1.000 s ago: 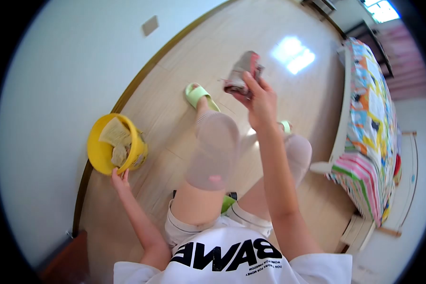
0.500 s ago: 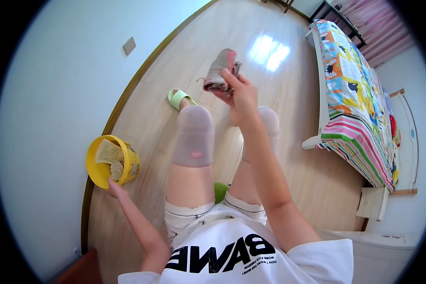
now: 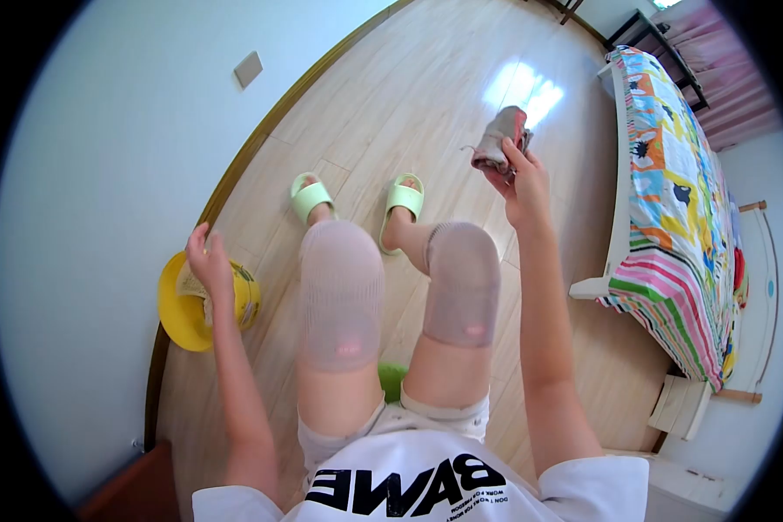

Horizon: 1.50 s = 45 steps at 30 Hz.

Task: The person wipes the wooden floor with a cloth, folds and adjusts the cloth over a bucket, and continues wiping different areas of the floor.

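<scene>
My right hand (image 3: 522, 178) grips a folded grey and red cloth (image 3: 501, 139), held up over the floor in front of my knees. My left hand (image 3: 209, 259) is raised over the yellow bucket (image 3: 180, 317), its fingers apart and nothing in them. The bucket stands by the wall, partly hidden by that hand and forearm. Some pale crumpled material shows inside it. Grey-pink knee sleeves (image 3: 341, 291) cover both my knees, and light green slippers (image 3: 311, 197) are on my feet.
On the right stands a bed (image 3: 670, 174) with a colourful patterned cover. A white wall (image 3: 104, 217) with a square plate (image 3: 248, 70) runs along the left. A brown object (image 3: 135, 487) is at the lower left, and pale wooden floor (image 3: 339, 113) lies ahead.
My left hand has let go of the bucket's rim and risen above it. My right hand has shifted right with the cloth. My feet and knees have moved, and both slippers now show.
</scene>
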Each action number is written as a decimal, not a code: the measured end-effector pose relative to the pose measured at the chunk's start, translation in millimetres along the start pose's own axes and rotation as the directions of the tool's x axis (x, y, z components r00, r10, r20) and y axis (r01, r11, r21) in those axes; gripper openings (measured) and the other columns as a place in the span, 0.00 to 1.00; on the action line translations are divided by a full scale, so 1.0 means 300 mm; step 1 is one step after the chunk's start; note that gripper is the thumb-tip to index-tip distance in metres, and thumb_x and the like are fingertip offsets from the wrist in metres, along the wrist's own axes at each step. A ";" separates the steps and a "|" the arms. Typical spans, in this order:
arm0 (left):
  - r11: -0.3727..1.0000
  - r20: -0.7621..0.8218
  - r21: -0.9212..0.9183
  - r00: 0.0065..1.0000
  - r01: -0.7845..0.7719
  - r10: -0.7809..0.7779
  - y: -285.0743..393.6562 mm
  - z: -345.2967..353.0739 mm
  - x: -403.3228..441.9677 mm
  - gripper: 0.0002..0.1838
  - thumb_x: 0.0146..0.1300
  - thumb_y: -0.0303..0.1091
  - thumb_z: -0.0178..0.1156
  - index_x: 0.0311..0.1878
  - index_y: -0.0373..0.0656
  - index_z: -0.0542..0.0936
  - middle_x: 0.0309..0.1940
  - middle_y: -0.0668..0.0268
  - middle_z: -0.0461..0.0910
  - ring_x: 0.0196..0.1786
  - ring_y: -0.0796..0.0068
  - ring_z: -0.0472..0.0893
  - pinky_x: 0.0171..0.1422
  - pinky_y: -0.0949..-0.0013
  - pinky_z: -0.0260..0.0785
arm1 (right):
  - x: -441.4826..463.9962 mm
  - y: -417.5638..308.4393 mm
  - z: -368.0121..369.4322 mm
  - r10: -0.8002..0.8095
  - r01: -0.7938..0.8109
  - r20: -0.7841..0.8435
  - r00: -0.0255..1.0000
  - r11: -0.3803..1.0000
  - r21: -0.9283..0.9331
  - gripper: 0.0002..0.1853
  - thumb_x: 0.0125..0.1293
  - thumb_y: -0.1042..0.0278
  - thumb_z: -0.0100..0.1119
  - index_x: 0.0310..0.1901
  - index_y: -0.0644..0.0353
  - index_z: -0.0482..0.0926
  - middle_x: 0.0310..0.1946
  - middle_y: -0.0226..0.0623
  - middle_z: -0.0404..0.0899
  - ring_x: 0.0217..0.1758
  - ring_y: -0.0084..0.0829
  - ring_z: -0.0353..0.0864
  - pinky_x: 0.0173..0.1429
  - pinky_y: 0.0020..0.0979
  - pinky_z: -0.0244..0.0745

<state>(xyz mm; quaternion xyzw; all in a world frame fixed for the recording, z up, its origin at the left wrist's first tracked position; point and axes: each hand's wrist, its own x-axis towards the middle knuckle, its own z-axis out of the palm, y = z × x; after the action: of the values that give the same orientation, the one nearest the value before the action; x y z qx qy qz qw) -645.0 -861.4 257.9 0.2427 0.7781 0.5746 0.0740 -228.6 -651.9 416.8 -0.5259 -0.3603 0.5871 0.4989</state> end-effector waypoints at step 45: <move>0.530 0.470 0.802 0.838 -0.275 -0.276 -0.835 1.219 0.692 0.55 0.49 0.48 0.77 0.77 0.42 0.57 0.74 0.38 0.54 0.76 0.39 0.57 0.78 0.48 0.53 | 1.458 1.259 0.076 -0.479 0.123 -0.008 0.878 0.241 -0.963 0.16 0.62 0.76 0.56 0.52 0.58 0.80 0.38 0.45 0.84 0.41 0.49 0.81 0.46 0.45 0.74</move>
<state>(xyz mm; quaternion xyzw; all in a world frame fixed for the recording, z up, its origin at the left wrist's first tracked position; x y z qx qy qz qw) -754.9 -506.9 -61.2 0.3999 0.9012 0.0291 0.1647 -306.8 -319.3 -49.8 -0.7173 -0.6479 0.0659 0.2477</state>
